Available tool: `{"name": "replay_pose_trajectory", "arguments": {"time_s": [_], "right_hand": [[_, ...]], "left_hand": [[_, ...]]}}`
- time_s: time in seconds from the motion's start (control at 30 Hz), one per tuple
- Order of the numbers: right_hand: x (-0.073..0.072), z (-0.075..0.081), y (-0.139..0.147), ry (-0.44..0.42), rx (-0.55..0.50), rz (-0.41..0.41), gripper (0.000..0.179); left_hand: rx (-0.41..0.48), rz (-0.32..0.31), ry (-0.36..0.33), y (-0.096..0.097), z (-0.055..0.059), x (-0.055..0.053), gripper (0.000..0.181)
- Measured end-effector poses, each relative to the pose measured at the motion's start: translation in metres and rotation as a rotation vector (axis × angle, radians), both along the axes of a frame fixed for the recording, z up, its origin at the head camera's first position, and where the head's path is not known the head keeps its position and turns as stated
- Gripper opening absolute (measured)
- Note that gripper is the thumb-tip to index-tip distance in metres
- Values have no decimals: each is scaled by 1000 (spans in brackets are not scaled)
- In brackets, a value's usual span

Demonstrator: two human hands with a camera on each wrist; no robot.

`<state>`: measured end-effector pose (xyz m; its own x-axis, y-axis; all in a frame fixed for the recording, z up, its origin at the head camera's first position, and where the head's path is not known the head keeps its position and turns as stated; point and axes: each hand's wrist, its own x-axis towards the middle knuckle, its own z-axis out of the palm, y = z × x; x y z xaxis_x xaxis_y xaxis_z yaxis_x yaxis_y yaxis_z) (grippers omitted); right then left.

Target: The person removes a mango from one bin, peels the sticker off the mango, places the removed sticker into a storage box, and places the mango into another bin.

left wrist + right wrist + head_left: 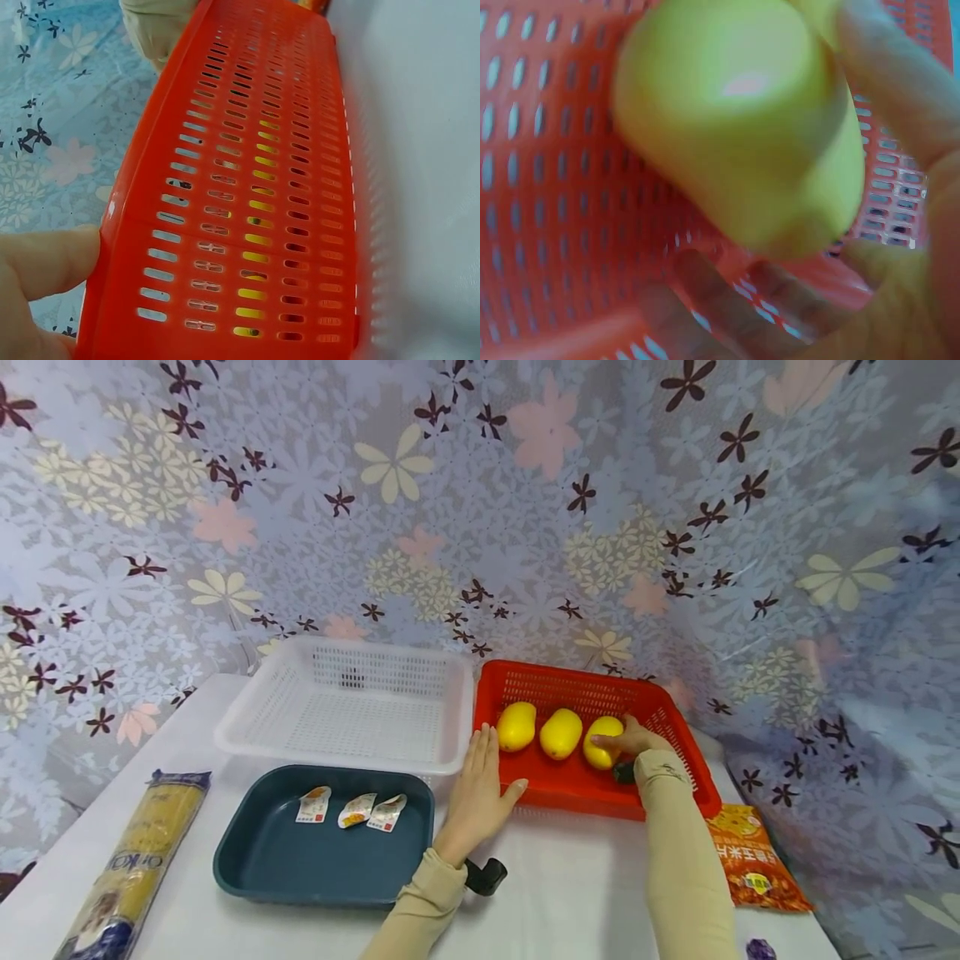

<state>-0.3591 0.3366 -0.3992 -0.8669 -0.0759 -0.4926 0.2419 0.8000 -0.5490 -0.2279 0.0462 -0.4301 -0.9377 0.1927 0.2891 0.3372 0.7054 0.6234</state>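
Three yellow mangoes sit in a row in the red slotted basket [577,789]: a left one [517,727], a middle one [561,734] and a right one [602,742]. My right hand [637,741] reaches into the basket and holds the right mango [735,127] between thumb and fingers. Part of that hand is blurred in the right wrist view. My left hand [480,793] lies with straight fingers along the basket's front left corner. Its thumb [56,259] touches the rim in the left wrist view, where yellow shows through the slots.
Left of the red basket stands a white slotted basket [352,757]. In front of it is a dark teal tray [315,860] with three printed stickers [357,810]. A pasta packet [135,868] lies far left, an orange snack bag [757,860] at right.
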Motion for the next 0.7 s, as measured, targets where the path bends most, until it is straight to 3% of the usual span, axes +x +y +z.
{"name": "replay_pose_trajectory", "arguments": {"time_s": [0.13,0.27,0.4,0.53,0.7], "right_hand": [[9,18,1,29,17,-11,102],[26,39,1,208,71,37,95],[63,55,-12,431,150,47,92],[106,60,-33,587,196,51,92],[152,45,-55,644,253,39,96]], "left_hand": [[11,-10,1,-2,0,-3,79],[16,-14,8,-6,0,-9,78],[15,-17,11,-13,-1,-17,78],[23,1,9,-20,-1,-23,78],[-12,-22,-25,-32,7,-22,74]]}}
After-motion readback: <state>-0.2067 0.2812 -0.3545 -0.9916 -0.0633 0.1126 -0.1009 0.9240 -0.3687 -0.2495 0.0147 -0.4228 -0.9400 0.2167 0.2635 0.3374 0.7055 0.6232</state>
